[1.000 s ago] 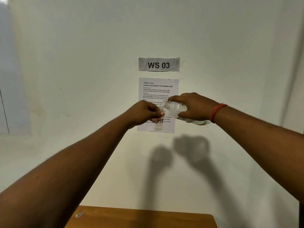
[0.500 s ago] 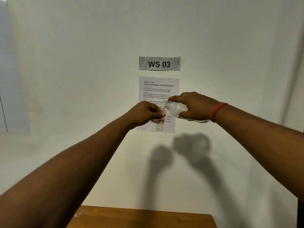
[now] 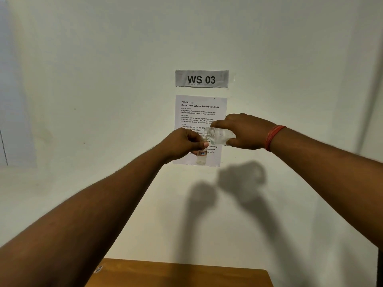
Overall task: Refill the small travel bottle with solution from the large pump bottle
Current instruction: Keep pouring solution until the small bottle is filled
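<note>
Tipping further, the large bottle [image 3: 220, 135] gripped in your right hand [image 3: 246, 131] now lies almost level over the travel bottle [image 3: 202, 151] pinched in your left hand [image 3: 182, 142]; flow likely imminent.

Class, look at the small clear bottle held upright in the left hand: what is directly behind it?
Behind the small clear bottle hangs a white printed instruction sheet on the pale wall. The left hand and bottle cover part of its text, so those lines cannot be read.
</note>
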